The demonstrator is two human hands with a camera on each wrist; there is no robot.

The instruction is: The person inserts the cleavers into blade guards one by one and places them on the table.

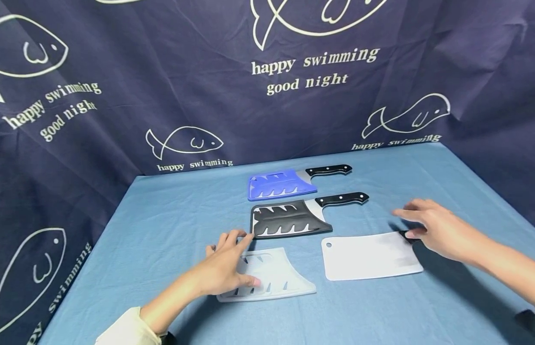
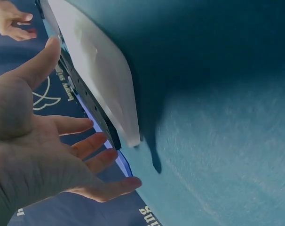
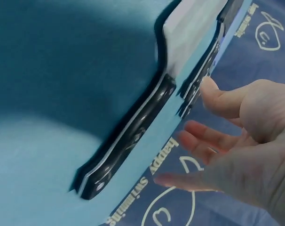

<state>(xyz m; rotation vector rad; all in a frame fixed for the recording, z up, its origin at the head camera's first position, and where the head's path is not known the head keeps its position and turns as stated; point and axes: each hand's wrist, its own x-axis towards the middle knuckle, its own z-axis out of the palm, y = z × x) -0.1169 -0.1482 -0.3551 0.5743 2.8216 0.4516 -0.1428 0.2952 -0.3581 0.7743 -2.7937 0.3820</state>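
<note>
My left hand [image 1: 224, 268], fingers spread, hovers over the left end of a white blade cover [image 1: 276, 275] lying on the blue cloth. A gap shows between that hand and the cover in the left wrist view. To the right lies a bare cleaver [image 1: 366, 256], its broad blade pointing left. Its black riveted handle [image 3: 128, 136] lies below my right hand [image 1: 439, 230], which is loosely bent and holds nothing. Seen from the right wrist, the thumb and fingers [image 3: 217, 101] are apart from the handle.
Behind the white cover lies a cleaver in a black cover [image 1: 289, 218]. Farther back is another cleaver in a blue cover [image 1: 282, 184]. Both handles point right. A blue cloth [image 1: 172, 230] spreads over the table, and a dark curtain [image 1: 207, 72] with fish drawings hangs behind.
</note>
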